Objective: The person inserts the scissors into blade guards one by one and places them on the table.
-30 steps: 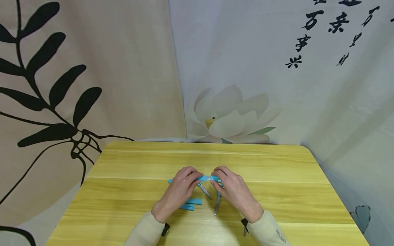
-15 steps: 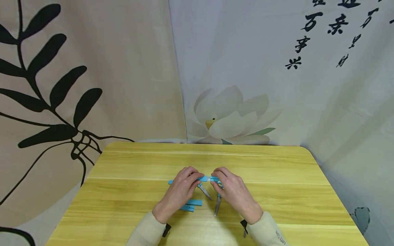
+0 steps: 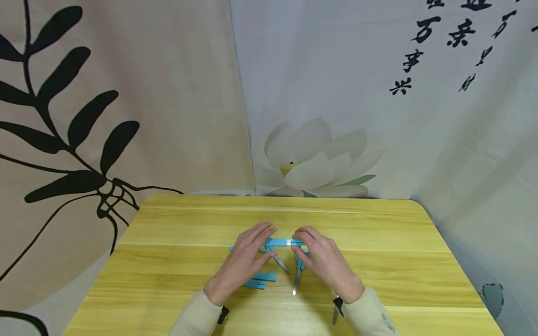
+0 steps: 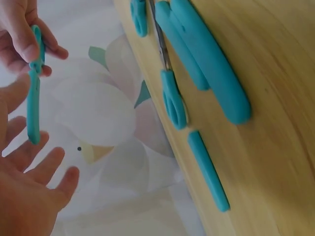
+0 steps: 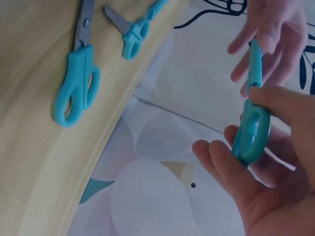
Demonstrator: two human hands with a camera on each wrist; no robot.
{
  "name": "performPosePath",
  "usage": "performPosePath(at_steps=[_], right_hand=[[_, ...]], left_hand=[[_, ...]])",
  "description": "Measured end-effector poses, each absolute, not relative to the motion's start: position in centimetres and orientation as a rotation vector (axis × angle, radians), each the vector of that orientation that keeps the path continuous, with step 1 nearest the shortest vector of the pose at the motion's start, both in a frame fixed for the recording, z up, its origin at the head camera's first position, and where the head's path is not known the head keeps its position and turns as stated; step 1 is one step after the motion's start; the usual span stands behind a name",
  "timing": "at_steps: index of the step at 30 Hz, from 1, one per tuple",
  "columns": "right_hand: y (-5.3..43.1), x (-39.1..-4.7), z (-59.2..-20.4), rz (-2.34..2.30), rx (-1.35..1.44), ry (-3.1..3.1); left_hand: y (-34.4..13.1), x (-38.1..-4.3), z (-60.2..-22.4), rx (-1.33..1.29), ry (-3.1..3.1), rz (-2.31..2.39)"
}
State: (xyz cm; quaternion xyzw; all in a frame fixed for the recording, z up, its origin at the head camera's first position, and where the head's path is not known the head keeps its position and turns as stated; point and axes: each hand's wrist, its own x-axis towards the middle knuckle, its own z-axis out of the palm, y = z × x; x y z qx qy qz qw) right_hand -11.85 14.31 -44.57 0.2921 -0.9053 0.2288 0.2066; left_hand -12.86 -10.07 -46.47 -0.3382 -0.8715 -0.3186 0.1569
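My right hand (image 3: 325,261) grips a pair of turquoise-handled scissors (image 5: 258,130) by the handles, up above the table. A turquoise blade cover (image 3: 276,242) sits over their blades, pointing left, with a thin silvery gap at the handles. Around the cover my left hand (image 3: 241,256) has its thumb and fingers spread apart; whether a fingertip touches the cover is hard to tell. Below the hands lie small scissors (image 5: 130,33) and larger scissors (image 5: 76,81), both with bare blades.
Two turquoise blade covers, one longer (image 4: 221,73) and one shorter (image 4: 187,54), lie side by side on the wooden table (image 3: 399,261). A slim cover (image 4: 209,172) lies farther left. Near my right wrist, a bare blade (image 3: 335,315) shows. A printed curtain (image 3: 189,93) hangs behind.
My left hand has spread its fingers and loosened from the cover, so more of it shows. My right hand has shifted slightly right with the scissors.
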Motion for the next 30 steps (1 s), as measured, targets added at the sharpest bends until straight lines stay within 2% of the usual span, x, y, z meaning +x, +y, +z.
performPosePath(at_steps=[30], right_hand=[[14.85,-11.83,-44.74,0.661,0.818,-2.516]], left_hand=[[-10.75,-13.51,-46.89,-1.042,-2.337,-0.867]])
